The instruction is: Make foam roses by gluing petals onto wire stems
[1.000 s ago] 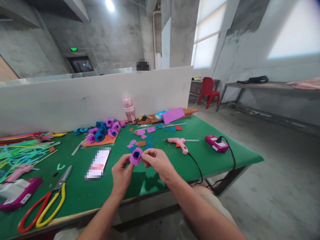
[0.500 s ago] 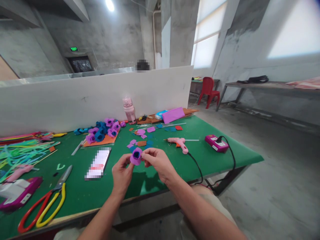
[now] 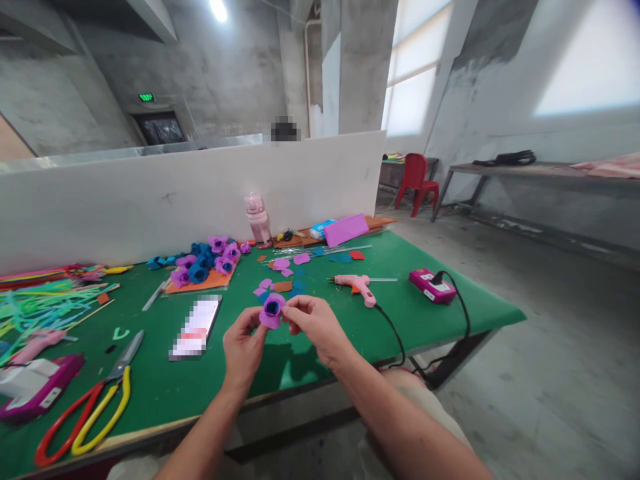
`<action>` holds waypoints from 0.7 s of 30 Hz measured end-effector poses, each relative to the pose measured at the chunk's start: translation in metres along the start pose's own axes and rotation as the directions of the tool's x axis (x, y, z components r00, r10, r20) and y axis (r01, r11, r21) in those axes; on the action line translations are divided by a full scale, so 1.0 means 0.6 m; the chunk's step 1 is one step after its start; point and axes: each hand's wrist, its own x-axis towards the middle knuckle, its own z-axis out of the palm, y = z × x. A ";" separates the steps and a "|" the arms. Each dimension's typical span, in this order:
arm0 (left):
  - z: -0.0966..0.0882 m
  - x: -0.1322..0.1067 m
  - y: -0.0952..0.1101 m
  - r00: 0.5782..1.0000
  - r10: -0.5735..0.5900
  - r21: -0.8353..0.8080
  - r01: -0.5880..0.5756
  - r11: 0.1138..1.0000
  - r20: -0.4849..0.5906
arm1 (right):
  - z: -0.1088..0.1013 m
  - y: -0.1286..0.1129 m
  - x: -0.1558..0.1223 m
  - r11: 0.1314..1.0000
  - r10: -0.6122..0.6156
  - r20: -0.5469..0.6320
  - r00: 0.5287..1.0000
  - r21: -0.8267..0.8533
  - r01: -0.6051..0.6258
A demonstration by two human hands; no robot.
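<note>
A paper flower (image 3: 271,319) with purple outer petals and a dark blue centre is held above the green table (image 3: 310,347). My left hand (image 3: 244,347) pinches it from the left, thumb near its lower edge. On the other side, the fingertips of my right hand (image 3: 313,327) are closed on its right petal edge. Loose purple petals (image 3: 263,287) and an orange-brown piece (image 3: 283,287) lie just beyond the flower. To the right rests a pink glue gun (image 3: 357,283) with a clear stick in its back.
Finished-looking purple and blue flowers (image 3: 205,260) are heaped at the back left. A phone (image 3: 196,327), scissors (image 3: 117,373) and a second glue gun (image 3: 43,343) lie to the left. A purple power strip (image 3: 433,287) with a black cord sits right. A pink bottle (image 3: 258,217) stands by the white partition (image 3: 200,193).
Almost nothing differs. Both hands keep their pinch on the flower, and the whole view has shifted very slightly.
</note>
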 end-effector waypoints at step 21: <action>0.004 -0.002 0.006 1.000 -0.025 -0.038 0.026 0.999 0.017 | 0.007 0.001 0.000 1.000 0.006 -0.017 1.000 0.011 -0.006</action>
